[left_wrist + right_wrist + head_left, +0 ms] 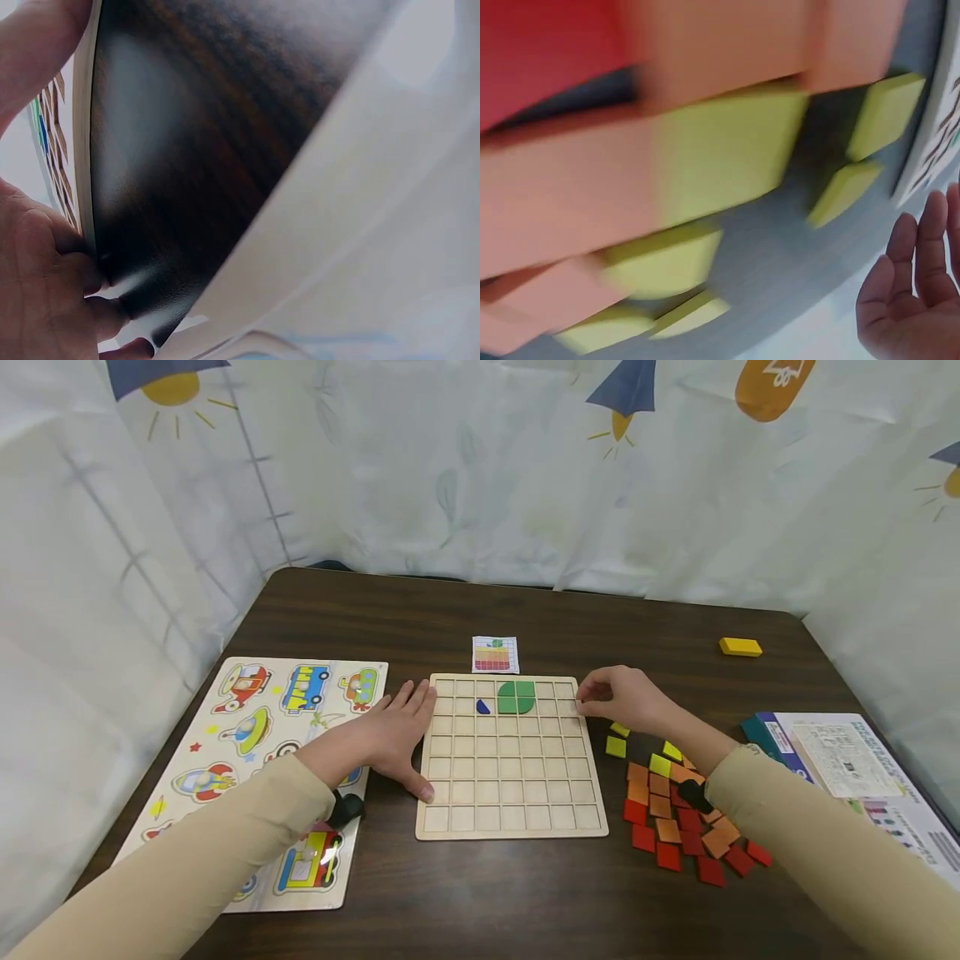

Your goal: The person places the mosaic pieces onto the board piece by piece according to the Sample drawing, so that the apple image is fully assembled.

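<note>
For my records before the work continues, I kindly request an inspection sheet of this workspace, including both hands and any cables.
Surface: dark table, wood-grain look.
Job's things: grid board with green pieces and a blue piece; printed card beyond; loose red, orange and yellow tiles at right.
Clutter: picture puzzle at left; yellow block and printed package at right.
Hands: left hand touches the board's left edge; right hand is at its right edge, grip unclear.
Cables: nothing seen.
Surroundings: white patterned curtain.
</note>
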`<state>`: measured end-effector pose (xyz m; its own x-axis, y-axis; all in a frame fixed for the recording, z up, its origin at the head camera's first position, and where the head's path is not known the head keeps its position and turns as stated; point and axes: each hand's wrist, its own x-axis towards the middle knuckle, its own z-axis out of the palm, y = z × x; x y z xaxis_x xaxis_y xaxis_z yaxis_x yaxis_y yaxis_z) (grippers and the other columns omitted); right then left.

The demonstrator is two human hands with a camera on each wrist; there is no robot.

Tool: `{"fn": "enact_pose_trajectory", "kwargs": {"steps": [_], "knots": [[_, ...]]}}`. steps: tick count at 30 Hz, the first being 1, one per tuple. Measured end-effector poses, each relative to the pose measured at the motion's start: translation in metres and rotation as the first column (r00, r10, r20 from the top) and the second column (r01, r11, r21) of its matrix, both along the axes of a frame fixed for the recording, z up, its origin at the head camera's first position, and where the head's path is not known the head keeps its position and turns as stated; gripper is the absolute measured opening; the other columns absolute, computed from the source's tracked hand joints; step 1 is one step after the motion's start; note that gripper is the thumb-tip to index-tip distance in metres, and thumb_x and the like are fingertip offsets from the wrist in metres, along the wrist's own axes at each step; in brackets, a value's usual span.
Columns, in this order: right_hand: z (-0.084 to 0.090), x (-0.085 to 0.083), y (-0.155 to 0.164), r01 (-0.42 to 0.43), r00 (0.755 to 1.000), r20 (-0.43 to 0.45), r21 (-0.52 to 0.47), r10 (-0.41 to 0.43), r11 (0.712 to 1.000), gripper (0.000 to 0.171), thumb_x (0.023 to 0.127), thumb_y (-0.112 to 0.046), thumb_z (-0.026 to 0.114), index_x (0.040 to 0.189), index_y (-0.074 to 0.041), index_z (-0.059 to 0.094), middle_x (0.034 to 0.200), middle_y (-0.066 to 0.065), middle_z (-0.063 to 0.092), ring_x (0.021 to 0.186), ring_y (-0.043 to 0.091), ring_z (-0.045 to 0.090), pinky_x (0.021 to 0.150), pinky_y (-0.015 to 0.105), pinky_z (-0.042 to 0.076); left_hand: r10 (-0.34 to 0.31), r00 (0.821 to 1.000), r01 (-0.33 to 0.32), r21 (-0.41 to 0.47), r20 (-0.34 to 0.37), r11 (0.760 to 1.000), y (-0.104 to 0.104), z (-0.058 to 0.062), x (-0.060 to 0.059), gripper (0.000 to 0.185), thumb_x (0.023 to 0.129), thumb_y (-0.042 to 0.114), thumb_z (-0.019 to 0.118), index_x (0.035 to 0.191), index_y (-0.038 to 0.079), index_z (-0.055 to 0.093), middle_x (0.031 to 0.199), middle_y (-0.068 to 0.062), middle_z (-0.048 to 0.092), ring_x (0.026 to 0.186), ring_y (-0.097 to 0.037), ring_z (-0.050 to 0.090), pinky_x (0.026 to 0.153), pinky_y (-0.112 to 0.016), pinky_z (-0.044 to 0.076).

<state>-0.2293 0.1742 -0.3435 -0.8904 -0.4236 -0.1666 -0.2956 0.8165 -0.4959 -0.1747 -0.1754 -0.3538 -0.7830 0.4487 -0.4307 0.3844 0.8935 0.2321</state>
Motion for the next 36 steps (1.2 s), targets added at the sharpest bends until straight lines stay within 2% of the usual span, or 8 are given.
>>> {"fn": "enact_pose_trajectory", "kwargs": {"steps": [8, 15, 22, 25, 29, 36], "knots": [[0.011, 0.013, 0.048, 0.029, 1.0, 0.009, 0.035, -0.03, 0.999, 0.02, 0.097, -0.017, 0.072, 0.112, -0.003, 0.072, 0.107, 0.012, 0.071, 0.098, 0.026, 0.065, 0.085, 0.046, 0.056, 0.003, 1.0, -0.004, 0.021, 0.013, 1.0, 0.0, 0.0, -0.001, 0.143, 0.069, 0.067, 0.084, 0.16, -0.009, 0.003, 0.169, -0.029, -0.004, 0.157, -0.05, -0.002, 0.125, -0.067, 0.011], [0.014, 0.021, 0.087, 0.081, 0.996, -0.039, 0.1, -0.078, 0.992, 0.021, 0.095, -0.016, 0.074, 0.11, -0.001, 0.072, 0.105, 0.014, 0.072, 0.094, 0.027, 0.066, 0.084, 0.049, 0.056, 0.0, 1.0, -0.001, 0.022, 0.009, 1.0, -0.001, -0.001, -0.001, 0.144, 0.069, 0.067, 0.084, 0.16, -0.009, 0.004, 0.169, -0.03, -0.004, 0.157, -0.051, -0.002, 0.124, -0.067, 0.012], [0.008, 0.028, 0.115, 0.14, 0.99, -0.027, 0.143, -0.138, 0.98, 0.02, 0.094, -0.013, 0.073, 0.108, 0.002, 0.072, 0.1, 0.013, 0.074, 0.088, 0.023, 0.068, 0.083, 0.05, 0.058, -0.007, 1.0, 0.007, 0.022, 0.014, 1.0, -0.001, 0.002, -0.001, 0.144, 0.069, 0.067, 0.085, 0.16, -0.01, 0.005, 0.169, -0.031, -0.003, 0.156, -0.052, -0.001, 0.124, -0.068, 0.012], [0.006, 0.028, 0.116, 0.135, 0.991, -0.032, 0.146, -0.131, 0.98, 0.02, 0.094, -0.013, 0.073, 0.107, 0.002, 0.072, 0.098, 0.012, 0.074, 0.086, 0.022, 0.067, 0.08, 0.048, 0.058, -0.005, 1.0, 0.004, 0.024, 0.022, 1.0, -0.003, 0.003, 0.0, 0.144, 0.068, 0.066, 0.086, 0.16, -0.009, 0.004, 0.169, -0.03, -0.004, 0.156, -0.052, -0.002, 0.124, -0.067, 0.011], [0.005, 0.029, 0.103, 0.088, 0.996, -0.039, 0.117, -0.084, 0.989, 0.02, 0.094, -0.013, 0.074, 0.109, 0.001, 0.072, 0.097, 0.011, 0.073, 0.085, 0.021, 0.066, 0.077, 0.042, 0.058, -0.011, 1.0, 0.01, 0.031, 0.022, 0.999, -0.005, 0.003, 0.001, 0.144, 0.068, 0.064, 0.086, 0.16, -0.009, 0.004, 0.169, -0.03, -0.004, 0.156, -0.052, -0.002, 0.124, -0.068, 0.011], [-0.003, 0.028, 0.07, -0.002, 0.999, -0.035, 0.084, 0.005, 0.996, 0.025, 0.095, -0.014, 0.073, 0.118, -0.004, 0.072, 0.107, 0.01, 0.073, 0.095, 0.023, 0.066, 0.086, 0.047, 0.057, -0.013, 1.0, 0.013, 0.036, 0.01, 0.999, -0.004, 0.0, -0.001, 0.144, 0.068, 0.064, 0.086, 0.16, -0.009, 0.003, 0.169, -0.029, -0.004, 0.156, -0.051, -0.002, 0.124, -0.067, 0.011]]}}
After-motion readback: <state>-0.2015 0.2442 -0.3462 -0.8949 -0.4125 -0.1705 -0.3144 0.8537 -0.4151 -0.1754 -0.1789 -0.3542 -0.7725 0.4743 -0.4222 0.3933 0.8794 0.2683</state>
